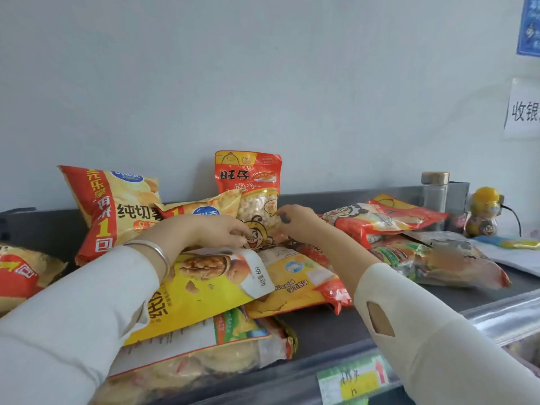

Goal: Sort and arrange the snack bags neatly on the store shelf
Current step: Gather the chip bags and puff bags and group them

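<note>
Standing red snack bag (pixel 248 182) upright by back edge of shelf (pixel 336 325), middle | left hand (pixel 222 232), right hand (pixel 295 222) each pinch its lower sides | risk: let go, it likely flops onto crooked yellow walnut bag (pixel 201 287) heap; heap near front edge may slide.

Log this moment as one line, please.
left hand: holds upright red snack bag | right hand: pinches same bag | shelf: other bags lying jumbled

Both arms reach forward, left hand (pixel 216 230) and right hand (pixel 295 222) seemingly pinching with curled fingers.
</note>
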Motion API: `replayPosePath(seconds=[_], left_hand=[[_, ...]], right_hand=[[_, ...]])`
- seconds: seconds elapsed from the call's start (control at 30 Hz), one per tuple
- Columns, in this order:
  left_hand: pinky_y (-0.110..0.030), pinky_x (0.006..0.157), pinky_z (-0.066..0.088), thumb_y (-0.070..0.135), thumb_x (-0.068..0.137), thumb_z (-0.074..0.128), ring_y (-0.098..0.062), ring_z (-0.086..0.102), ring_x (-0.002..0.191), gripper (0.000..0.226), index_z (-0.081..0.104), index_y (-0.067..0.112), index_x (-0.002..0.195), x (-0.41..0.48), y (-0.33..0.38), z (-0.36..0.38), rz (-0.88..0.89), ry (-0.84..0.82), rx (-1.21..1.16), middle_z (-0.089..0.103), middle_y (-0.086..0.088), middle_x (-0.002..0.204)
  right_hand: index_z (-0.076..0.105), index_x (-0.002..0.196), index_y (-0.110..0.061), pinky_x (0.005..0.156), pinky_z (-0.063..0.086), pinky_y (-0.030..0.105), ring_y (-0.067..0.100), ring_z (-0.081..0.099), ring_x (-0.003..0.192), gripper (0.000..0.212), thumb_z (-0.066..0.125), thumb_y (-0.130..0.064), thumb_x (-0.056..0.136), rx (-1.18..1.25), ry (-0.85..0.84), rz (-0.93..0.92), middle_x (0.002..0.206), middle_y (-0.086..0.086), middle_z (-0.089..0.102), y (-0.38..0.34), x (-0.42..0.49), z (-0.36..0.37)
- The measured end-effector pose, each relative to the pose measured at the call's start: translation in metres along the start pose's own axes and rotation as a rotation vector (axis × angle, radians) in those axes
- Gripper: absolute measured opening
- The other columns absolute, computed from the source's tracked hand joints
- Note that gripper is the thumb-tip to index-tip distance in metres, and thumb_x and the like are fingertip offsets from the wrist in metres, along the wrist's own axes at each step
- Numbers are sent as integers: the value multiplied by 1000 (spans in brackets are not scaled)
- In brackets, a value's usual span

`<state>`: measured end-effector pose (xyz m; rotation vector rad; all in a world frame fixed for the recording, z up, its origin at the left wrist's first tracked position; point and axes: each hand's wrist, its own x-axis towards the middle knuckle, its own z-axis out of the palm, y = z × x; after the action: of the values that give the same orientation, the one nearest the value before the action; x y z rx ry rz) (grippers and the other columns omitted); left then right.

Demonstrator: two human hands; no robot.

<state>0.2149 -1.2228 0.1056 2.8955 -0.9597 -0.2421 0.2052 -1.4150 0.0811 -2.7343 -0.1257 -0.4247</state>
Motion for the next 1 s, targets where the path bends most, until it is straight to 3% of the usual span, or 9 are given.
replayPosePath(seconds=[0.2,0.33,0.43,0.47,0.53,0.63,0.77,0.9,1.0], left_hand=[[-21,105,27,47,95,44,-14,35,134,57,33,22,145,3,61,20,35,-16,-6,36,5,148],[-30,114,24,55,86,55,-15,22,142,85,16,17,150,5,103,37,11,-179,-73,19,2,156],[-33,115,23,53,82,62,-19,13,144,97,8,13,151,4,120,46,-40,-201,127,10,0,158],[-34,109,31,48,83,63,-22,25,139,91,14,11,150,1,123,48,-42,-176,207,23,-5,153],[-31,77,46,32,88,56,-21,53,103,55,40,10,135,-1,125,51,-35,-74,318,54,-5,114],[-31,57,40,18,88,44,-26,58,87,25,59,10,107,-5,117,47,-28,191,402,59,-5,95],[-37,75,49,12,90,42,-24,57,105,36,62,28,115,-15,98,29,-69,454,267,62,2,114],[-42,82,50,16,93,50,-19,58,100,27,66,29,109,-25,75,6,-42,469,102,65,6,108],[-45,89,49,22,93,55,-18,60,102,22,66,30,110,-33,68,-10,-3,516,-119,66,5,110]], right_hand=[[55,133,-14,91,45,31,23,56,114,43,52,-36,96,9,-165,-142,127,5,59,25,-34,-24],[57,131,-16,92,44,29,19,56,111,36,52,-28,97,7,-227,-167,127,3,60,40,-45,-22],[58,128,-15,94,47,32,20,58,108,34,52,-23,96,29,-223,-152,125,3,61,48,-50,-16],[59,127,-14,90,47,31,19,59,106,33,51,-22,97,42,-204,-154,124,3,62,50,-51,-14],[61,125,-14,79,47,25,17,60,97,30,48,-19,98,98,-151,-148,119,3,64,51,-52,-13],[62,123,-12,80,47,27,19,60,98,31,41,-13,100,246,-49,-88,115,6,65,54,-51,-15],[59,126,-11,89,52,33,22,62,104,43,36,6,94,561,-29,14,122,12,63,57,-49,-20],[51,132,-23,80,49,22,7,58,104,61,47,14,84,476,-324,-143,122,-5,60,49,-51,-19],[49,123,-25,80,49,12,-9,60,97,53,66,6,84,693,-441,-221,113,-14,62,34,-48,-5]])
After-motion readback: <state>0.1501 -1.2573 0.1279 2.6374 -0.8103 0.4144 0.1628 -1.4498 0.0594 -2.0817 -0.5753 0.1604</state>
